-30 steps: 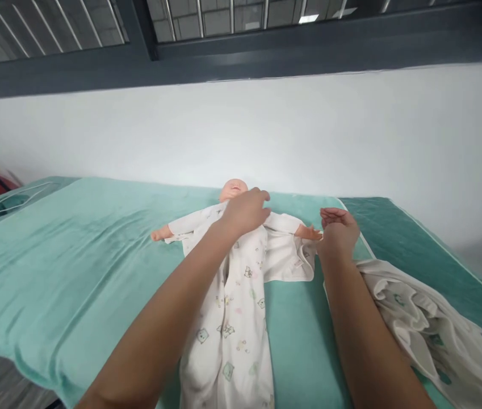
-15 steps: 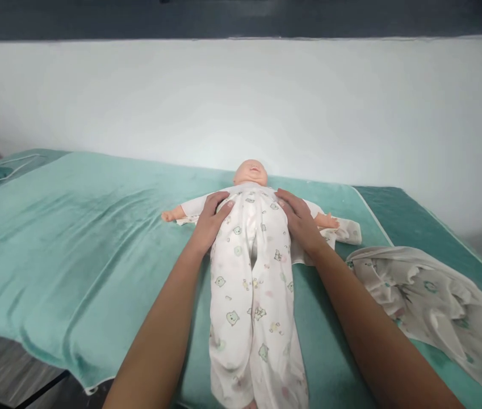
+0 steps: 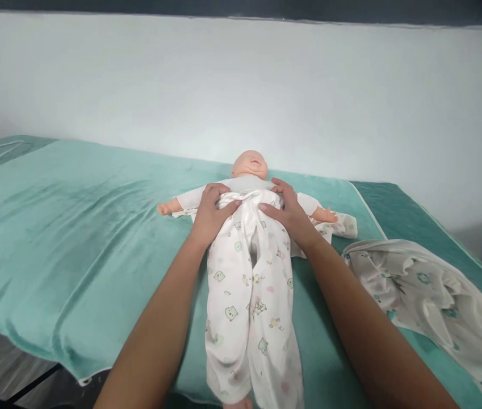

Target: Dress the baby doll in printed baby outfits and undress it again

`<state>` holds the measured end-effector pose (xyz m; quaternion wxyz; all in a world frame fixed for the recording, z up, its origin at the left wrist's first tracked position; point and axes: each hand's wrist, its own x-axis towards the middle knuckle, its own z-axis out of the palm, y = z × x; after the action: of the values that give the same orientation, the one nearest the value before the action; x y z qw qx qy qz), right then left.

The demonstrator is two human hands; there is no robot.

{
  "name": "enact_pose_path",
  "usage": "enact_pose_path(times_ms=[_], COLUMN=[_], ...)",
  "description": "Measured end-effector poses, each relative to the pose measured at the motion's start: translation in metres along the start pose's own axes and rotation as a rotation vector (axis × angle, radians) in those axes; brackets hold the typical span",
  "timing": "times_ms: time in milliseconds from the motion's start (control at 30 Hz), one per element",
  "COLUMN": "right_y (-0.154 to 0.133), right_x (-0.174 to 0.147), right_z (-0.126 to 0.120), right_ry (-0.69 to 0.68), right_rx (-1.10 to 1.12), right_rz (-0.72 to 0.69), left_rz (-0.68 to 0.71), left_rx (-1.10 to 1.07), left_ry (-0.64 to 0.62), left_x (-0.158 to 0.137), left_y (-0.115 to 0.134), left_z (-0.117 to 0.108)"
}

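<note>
Head view: looking down over both forearms at a pale plastic baby doll (image 3: 249,166) lying face up on a teal plush blanket (image 3: 74,238) that is covering a table.
Left hand: the left hand (image 3: 212,215) is gripping the bunched waistband of the white animal-print cotton trousers (image 3: 247,295) at the doll's left-of-picture side, fingers curled into the fabric.
Right hand: the right hand (image 3: 289,211) is grasping the same waistband on the other side, thumb pressing into the gathered cloth.
Trousers: lying along the doll's body, waistband gathered at chest level, legs hanging toward the near edge of the table.
Writing: no brand, label or lettering is readable; only small animal figures are showing on the fabric.
Beside: a crumpled white printed cloth (image 3: 428,295) is lying to the right on the blanket, apart from the doll.
Change: half a second ago both hands were resting flatter on the trousers with the waistband smooth; now the fingers are closing and the fabric is bunching higher on the chest.
</note>
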<state>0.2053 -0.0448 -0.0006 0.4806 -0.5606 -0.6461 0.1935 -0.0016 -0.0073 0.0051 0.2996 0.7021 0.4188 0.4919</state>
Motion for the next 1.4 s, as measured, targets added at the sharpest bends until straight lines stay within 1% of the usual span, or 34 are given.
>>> enact_pose_path(times_ms=[67,200,267,333,433,533,633,700,767,867,933,1000,1100,1200,1267,1400], right_y=[-0.006,-0.017,-0.02,-0.021,-0.022,-0.021,-0.013,-0.005,0.002,0.007,0.007,0.008,0.01,0.01,0.009,0.005], right_x=[-0.001,-0.004,-0.005,-0.008,-0.014,-0.022,-0.03,-0.034,-0.037,-0.041,-0.042,-0.042,-0.043,-0.045,-0.047,-0.05], right_z=[0.0,0.0,0.0,0.0,-0.004,-0.009,-0.014,-0.017,-0.019,-0.022,-0.024,-0.027,-0.033,-0.037,-0.038,-0.035], right_ry=[0.0,0.022,0.043,0.083,0.129,0.167,0.214,0.22,0.182,0.044,-0.058,-0.149,-0.291,-0.413,-0.428,-0.332], right_rx=[0.004,-0.072,-0.099,-0.098,-0.03,0.123,0.268,0.329,0.318,0.169,0.078,0.04,0.07,0.191,0.229,0.123], right_rz=[-0.007,-0.078,-0.117,-0.155,-0.182,-0.138,-0.026,0.063,0.141,0.211,0.2,0.163,0.143,0.151,0.171,0.223], left_rz=[0.064,0.155,0.146,0.102,0.02,-0.025,-0.049,-0.075,-0.097,-0.135,-0.167,-0.187,-0.202,-0.229,-0.227,-0.172], left_rx=[0.054,0.133,0.157,0.159,0.149,0.145,0.15,0.16,0.155,0.148,0.155,0.151,0.12,0.093,0.094,0.104], left_ry=[0.017,0.027,0.039,0.053,0.081,0.113,0.135,0.151,0.169,0.192,0.197,0.183,0.143,0.114,0.113,0.156], left_x=[-0.001,-0.002,-0.003,-0.004,-0.006,-0.008,-0.01,-0.011,-0.014,-0.02,-0.026,-0.032,-0.042,-0.051,-0.056,-0.064], left_y=[0.0,-0.001,-0.002,-0.002,-0.003,-0.005,-0.009,-0.012,-0.013,-0.013,-0.011,-0.008,-0.003,0.003,0.006,0.013], left_z=[0.001,0.0,0.0,0.0,0.0,-0.001,-0.003,-0.005,-0.006,-0.008,-0.009,-0.01,-0.012,-0.014,-0.015,-0.016])
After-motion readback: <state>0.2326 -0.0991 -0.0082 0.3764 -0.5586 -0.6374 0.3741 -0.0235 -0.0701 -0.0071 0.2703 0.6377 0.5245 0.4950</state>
